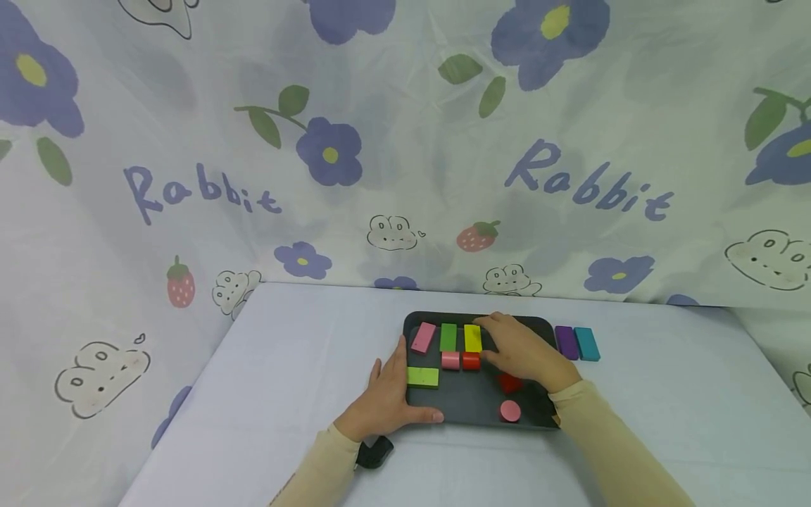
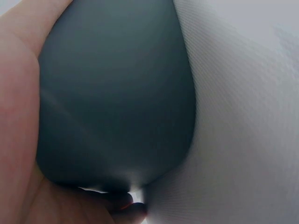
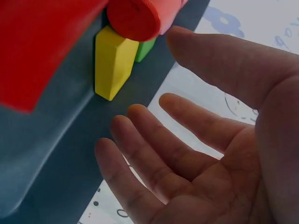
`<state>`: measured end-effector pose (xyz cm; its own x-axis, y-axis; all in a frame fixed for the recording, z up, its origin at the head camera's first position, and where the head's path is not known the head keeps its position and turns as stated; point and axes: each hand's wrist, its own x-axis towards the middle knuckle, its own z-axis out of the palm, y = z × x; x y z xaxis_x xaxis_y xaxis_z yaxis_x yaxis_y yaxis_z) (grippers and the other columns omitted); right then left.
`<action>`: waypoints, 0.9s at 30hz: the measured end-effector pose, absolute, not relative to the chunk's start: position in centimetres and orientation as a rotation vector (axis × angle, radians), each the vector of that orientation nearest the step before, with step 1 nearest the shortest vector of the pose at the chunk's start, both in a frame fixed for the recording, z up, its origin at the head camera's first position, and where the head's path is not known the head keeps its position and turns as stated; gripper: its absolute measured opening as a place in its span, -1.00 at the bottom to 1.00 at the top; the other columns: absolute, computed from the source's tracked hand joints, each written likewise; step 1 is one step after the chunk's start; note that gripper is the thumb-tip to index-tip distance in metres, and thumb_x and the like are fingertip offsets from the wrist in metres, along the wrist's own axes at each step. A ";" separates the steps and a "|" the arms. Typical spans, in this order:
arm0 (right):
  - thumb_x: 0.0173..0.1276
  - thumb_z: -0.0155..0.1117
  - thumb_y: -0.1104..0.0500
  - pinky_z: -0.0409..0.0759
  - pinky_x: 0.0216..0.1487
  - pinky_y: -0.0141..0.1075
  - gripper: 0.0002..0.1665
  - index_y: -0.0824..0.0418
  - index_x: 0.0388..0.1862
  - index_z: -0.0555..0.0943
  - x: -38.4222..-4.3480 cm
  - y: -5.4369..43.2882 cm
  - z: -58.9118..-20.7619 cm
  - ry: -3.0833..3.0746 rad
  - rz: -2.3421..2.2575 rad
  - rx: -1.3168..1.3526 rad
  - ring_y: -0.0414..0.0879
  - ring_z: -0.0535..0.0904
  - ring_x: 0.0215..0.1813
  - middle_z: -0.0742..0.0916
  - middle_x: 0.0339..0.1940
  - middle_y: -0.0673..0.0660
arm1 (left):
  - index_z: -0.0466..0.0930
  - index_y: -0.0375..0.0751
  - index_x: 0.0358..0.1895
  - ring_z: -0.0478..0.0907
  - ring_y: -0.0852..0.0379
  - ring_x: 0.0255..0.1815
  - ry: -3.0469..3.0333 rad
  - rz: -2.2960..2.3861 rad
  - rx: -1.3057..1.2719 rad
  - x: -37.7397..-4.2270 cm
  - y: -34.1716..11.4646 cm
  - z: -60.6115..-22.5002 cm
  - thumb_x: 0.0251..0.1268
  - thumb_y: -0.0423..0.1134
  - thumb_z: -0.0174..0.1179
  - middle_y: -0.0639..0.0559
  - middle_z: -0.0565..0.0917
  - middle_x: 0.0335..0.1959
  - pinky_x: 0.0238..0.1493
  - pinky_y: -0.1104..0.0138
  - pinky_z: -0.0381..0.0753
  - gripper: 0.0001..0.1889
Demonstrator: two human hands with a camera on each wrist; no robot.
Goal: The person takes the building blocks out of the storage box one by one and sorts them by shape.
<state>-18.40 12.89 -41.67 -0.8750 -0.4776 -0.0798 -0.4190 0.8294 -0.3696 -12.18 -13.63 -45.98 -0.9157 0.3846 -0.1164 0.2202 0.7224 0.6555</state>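
Nearest, a small black, smooth object (image 1: pixel 375 453) is seen at the left wrist, where each arm is covered by a beige, softly creased sleeve (image 1: pixel 329 468). The corner of the tray (image 1: pixel 462 420) is spanned by the left hand (image 1: pixel 380 405): its fingers are laid straight along the left wall, its thumb is stretched along the near rim, and the grip is kept wide. The tray is dark grey, smooth and dull, with rounded corners; it is laid on white cloth (image 1: pixel 285 366), in which a fine woven grain is shown by the left wrist view.

Inside the tray, a pink round piece (image 1: pixel 510 411) is set near the front. Behind it, a red block (image 1: pixel 510 384) is partly covered by the right hand (image 1: pixel 526 350), so its outline cannot be told. A flat lime bar (image 1: pixel 422 377) is placed at the left wall. In the middle, a pink cylinder (image 1: pixel 450 361) and a glossy red cylinder (image 1: pixel 471 361) are laid in line. The right hand is held beside the red cylinder and the yellow block (image 1: pixel 472 338), thumb and fingers wide apart, nothing gripped.

Farther back, a green block (image 1: pixel 448 337) and a slanted pink block (image 1: pixel 423 337) are lined up with the yellow. Beyond the right wall, flat purple (image 1: pixel 567 343) and teal (image 1: pixel 587 344) bars are set side by side. The far side is closed by a wrinkled backdrop (image 1: pixel 418 176), printed with flowers, strawberries and rabbits.
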 end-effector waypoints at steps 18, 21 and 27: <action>0.26 0.49 0.20 0.51 0.25 0.13 -0.31 0.30 0.35 0.51 -18.5 12.1 -42.1 2.769 -0.409 -0.755 0.25 0.44 0.31 0.52 0.34 0.36 | -0.45 -0.41 0.59 -0.04 -0.20 0.61 2.684 0.969 0.483 -12.1 -13.7 -45.9 0.01 0.30 0.46 -0.31 -0.09 0.63 0.49 -0.28 -0.28 0.44; 0.25 0.49 0.21 0.54 0.22 0.11 -0.28 0.28 0.39 0.49 -18.6 12.0 -42.2 2.777 -0.393 -0.749 0.23 0.46 0.27 0.52 0.32 0.36 | -0.45 -0.41 0.59 -0.04 -0.20 0.61 2.687 0.974 0.490 -12.1 -13.7 -45.9 0.00 0.30 0.46 -0.31 -0.08 0.63 0.49 -0.28 -0.28 0.45; 0.27 0.46 0.22 0.61 0.14 0.07 -0.24 0.12 0.46 0.46 -18.6 11.5 -42.6 2.798 -0.364 -0.697 0.19 0.50 0.19 0.53 0.26 0.34 | -0.46 -0.39 0.59 -0.04 -0.19 0.61 2.688 0.974 0.497 -12.0 -13.7 -45.9 0.00 0.30 0.46 -0.29 -0.08 0.63 0.49 -0.28 -0.28 0.45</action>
<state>-18.57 11.54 -42.59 -0.8590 -0.4846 -0.1655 -0.4261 0.8557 -0.2937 -12.03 -13.67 -45.89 -0.9136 0.3923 -0.1065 0.2330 0.7200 0.6537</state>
